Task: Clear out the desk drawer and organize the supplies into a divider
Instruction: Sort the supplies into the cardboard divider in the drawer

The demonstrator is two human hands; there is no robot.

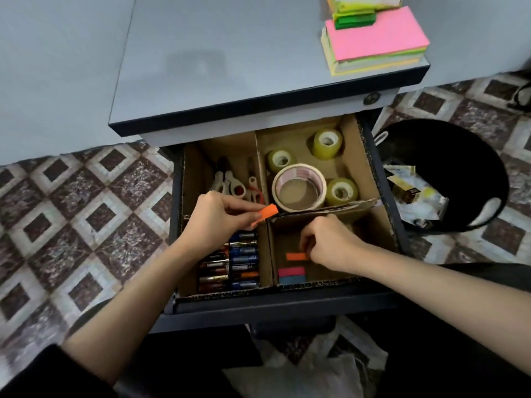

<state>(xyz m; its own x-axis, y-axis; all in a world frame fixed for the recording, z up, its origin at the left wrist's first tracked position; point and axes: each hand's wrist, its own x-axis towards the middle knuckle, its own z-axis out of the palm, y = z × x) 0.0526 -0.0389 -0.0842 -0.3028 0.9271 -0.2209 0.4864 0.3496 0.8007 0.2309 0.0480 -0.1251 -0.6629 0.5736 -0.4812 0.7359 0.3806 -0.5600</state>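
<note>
Over the cardboard divider (324, 209), the left hand (218, 219) is pinching a small orange pad (265, 214) while the right hand (330, 242), fingers curled, is nipping an orange strip (296, 256) in the near-right compartment. If the left grip slackens, the pad is likely dropping among the batteries (230, 265).

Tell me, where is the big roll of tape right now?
In the head view, the big tape roll lies in the far right compartment of the cardboard divider, among three small tape rolls, just beyond the right hand.
</note>
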